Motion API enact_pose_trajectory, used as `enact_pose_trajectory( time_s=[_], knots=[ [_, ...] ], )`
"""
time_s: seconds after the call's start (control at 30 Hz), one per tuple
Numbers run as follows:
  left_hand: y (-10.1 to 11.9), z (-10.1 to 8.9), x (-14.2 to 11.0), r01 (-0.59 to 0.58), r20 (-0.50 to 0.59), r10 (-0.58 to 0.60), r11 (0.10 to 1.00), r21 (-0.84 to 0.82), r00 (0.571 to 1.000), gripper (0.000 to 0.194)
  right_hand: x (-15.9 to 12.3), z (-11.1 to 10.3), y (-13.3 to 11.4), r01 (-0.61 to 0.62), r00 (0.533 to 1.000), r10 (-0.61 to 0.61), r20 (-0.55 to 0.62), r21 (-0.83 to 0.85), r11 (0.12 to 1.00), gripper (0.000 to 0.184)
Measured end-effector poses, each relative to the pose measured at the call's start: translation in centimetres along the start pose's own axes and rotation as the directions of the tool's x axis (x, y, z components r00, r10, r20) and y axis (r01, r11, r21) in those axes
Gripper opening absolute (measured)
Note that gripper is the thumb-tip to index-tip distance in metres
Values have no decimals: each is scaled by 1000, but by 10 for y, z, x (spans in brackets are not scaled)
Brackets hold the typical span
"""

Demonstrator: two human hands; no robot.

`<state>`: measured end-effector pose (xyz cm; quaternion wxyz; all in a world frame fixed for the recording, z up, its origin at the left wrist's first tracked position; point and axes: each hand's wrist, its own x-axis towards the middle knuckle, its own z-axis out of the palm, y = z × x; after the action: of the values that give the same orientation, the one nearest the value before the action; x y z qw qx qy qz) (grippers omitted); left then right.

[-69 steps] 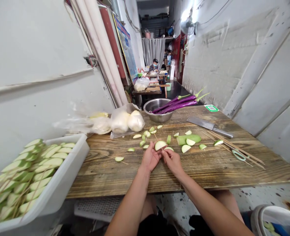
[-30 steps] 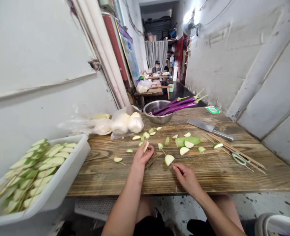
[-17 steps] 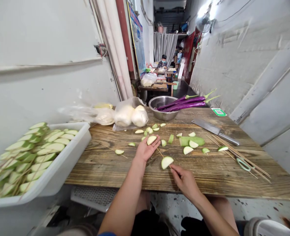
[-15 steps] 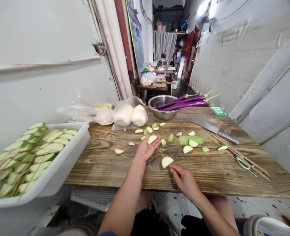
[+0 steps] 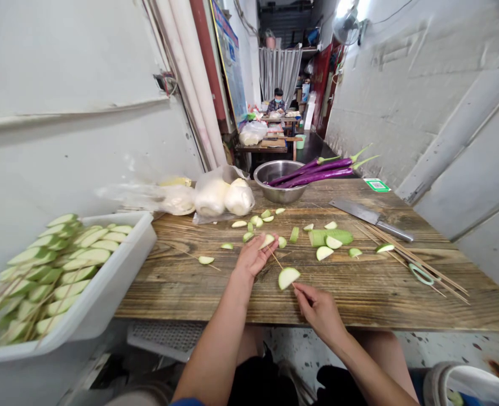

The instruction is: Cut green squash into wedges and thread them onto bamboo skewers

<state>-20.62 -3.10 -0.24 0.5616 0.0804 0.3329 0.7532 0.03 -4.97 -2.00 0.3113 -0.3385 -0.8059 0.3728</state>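
My left hand [image 5: 254,256] holds a pale green half-round vegetable slice [image 5: 266,242], its fingers curled about the edge. Between thumb and fingers, my right hand [image 5: 317,304] pinches the lower end of a thin wooden skewer [image 5: 277,260]. Another half-round slice [image 5: 288,278] is threaded on that skewer, close to the right fingers. The skewer's upper end reaches the slice in my left hand; whether it has pierced it I cannot tell. Several loose slices lie on the wooden table, along with an uncut green vegetable piece [image 5: 332,237] to the right.
At left stands a white bin [image 5: 118,270] of skewered slices. A metal bowl [image 5: 281,195] with purple eggplants [image 5: 317,172] and bagged white vegetables [image 5: 224,197] stand at the back. A cleaver [image 5: 370,217], bare skewers [image 5: 422,262] and scissors [image 5: 420,274] lie right. A person [image 5: 277,102] sits far off.
My left hand's fingers have closed in around the slice, which now shows more edge-on near the skewer's end. My right hand stays almost still. The view has shifted slightly.
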Motion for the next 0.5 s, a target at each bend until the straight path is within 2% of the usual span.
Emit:
enact_pose_trajectory(
  time_s=[0.13, 0.5],
  knots=[
    [0, 1, 0, 65, -64, -69, 996, -62, 996, 7, -2, 1, 3, 18, 1000, -18, -20, -2, 1000, 27],
    [-1, 3, 1, 51, -52, -55, 996, -69, 997, 7, -3, 3, 3, 16, 1000, -16, -19, 7, 1000, 27]
  ],
)
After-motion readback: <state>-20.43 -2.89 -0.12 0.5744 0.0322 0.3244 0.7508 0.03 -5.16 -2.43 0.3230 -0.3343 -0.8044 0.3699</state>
